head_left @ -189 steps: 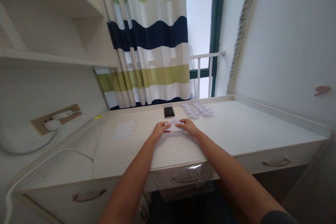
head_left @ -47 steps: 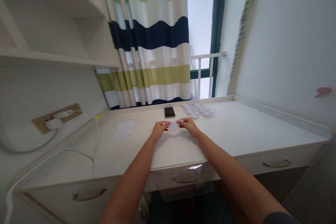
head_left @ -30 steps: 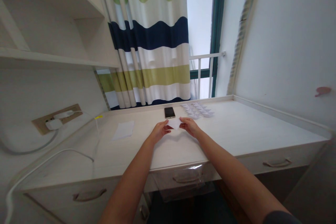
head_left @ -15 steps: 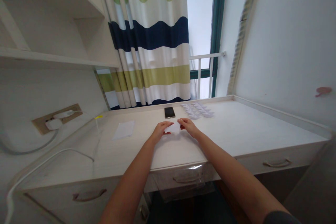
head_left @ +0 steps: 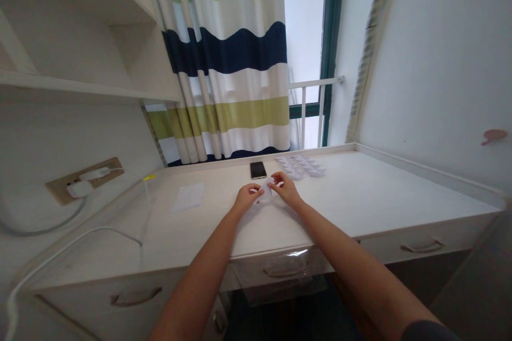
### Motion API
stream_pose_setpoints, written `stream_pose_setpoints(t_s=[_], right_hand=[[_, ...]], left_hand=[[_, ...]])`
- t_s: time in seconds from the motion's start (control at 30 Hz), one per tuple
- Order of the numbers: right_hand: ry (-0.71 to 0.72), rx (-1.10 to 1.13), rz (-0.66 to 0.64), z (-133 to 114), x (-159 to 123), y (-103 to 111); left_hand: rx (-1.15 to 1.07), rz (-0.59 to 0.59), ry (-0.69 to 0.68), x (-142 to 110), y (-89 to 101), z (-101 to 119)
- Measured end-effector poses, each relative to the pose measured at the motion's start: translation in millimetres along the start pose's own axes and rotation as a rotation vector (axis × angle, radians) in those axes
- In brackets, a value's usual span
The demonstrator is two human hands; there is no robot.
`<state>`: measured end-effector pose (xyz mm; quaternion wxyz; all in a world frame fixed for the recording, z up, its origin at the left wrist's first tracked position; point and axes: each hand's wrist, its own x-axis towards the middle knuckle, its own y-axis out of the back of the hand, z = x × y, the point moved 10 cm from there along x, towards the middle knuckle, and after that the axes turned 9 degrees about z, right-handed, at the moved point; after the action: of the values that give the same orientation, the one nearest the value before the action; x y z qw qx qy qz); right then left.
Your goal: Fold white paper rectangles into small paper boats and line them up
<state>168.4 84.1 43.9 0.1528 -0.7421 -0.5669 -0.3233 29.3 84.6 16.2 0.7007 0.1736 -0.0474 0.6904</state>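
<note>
A small piece of white paper [head_left: 265,191] is held up between my two hands, just above the white desk. My left hand [head_left: 247,196] pinches its left side between thumb and fingers. On its right side my right hand [head_left: 285,188] has its thumb and fingertips closed on the paper. The paper looks tilted and partly folded; its exact folds are too small to make out. Behind my hands lies a black phone [head_left: 258,170]. Several folded white paper pieces [head_left: 301,167] lie in rows behind and to the right of my right hand.
Flat white sheets [head_left: 189,197] lie on the desk [head_left: 384,192] to the left. A white cable [head_left: 92,232] runs over the desk's left edge, near plugs in a wall socket [head_left: 82,184]. A raised rim borders the back and right. A striped curtain [head_left: 244,53] hangs behind.
The paper has turned from lying fairly flat to a more tilted, folded shape. My right hand has shifted slightly up with its fingers changed on the paper; my left hand has a new pinch.
</note>
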Motion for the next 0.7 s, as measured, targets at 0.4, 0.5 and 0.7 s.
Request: stream_pose_setpoints(t_s=[0.4,0.5,0.7], right_hand=[[-0.021,0.079,-0.275,-8.3,-18.8,-31.3],[-0.053,0.099,-0.276,-8.1,-18.2,-29.4],[-0.077,0.120,-0.289,-5.0,-18.3,-30.5]], left_hand=[[-0.133,0.010,0.038,1.5,-1.1,-3.4],[-0.218,-0.015,0.091,-1.8,-3.8,-3.7],[-0.209,-0.041,0.090,-2.9,-5.1,-2.1]])
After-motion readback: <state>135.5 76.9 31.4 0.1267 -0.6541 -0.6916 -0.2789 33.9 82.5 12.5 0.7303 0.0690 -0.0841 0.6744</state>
